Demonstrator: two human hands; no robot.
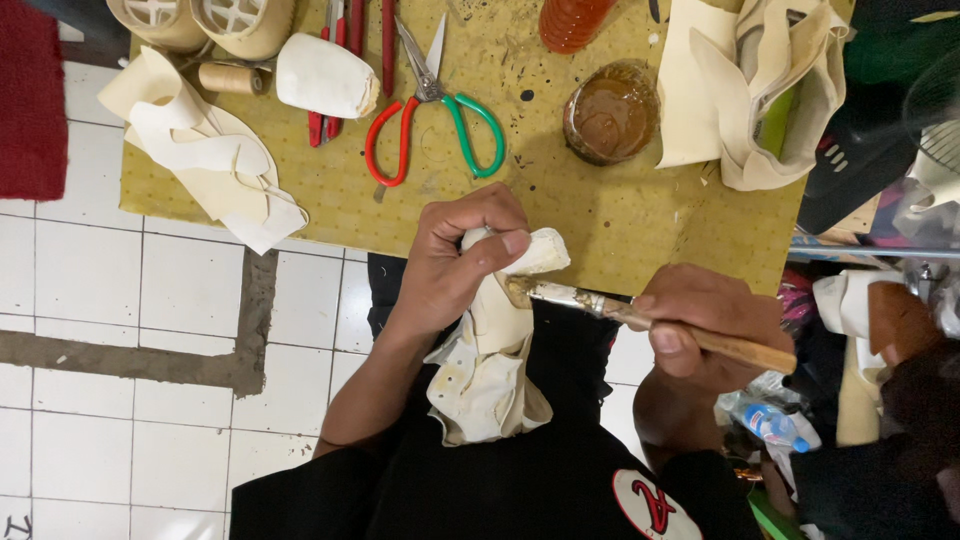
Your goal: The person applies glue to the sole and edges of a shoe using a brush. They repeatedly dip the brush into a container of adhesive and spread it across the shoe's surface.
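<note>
Cream shoe upper (pixel 487 350): soft, floppy; L hand (pixel 455 262) clenches its top, R hand (pixel 700 322) grips glue brush (pixel 640 318).

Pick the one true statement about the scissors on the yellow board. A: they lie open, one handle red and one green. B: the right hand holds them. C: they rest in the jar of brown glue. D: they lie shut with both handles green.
A: the scissors lie open on the yellow board, with one red and one green handle, untouched; the right hand holds a brush instead.
</note>
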